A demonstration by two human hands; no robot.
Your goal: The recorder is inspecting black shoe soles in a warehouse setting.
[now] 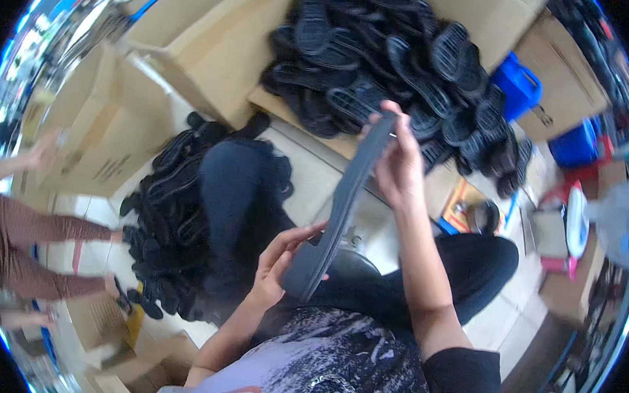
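One dark sole (340, 216) slants above the lap (388, 295), its near end gripped in the left hand (269, 271), fingers curled, its far end pinched by the right hand (401, 162); slack fingertips could drop it toward the left pile (174, 199).

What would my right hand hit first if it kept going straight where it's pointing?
Probably the heap of black, ridged shoe soles: your right hand, holding a long, flat black sole, points toward it, though depth is unclear.
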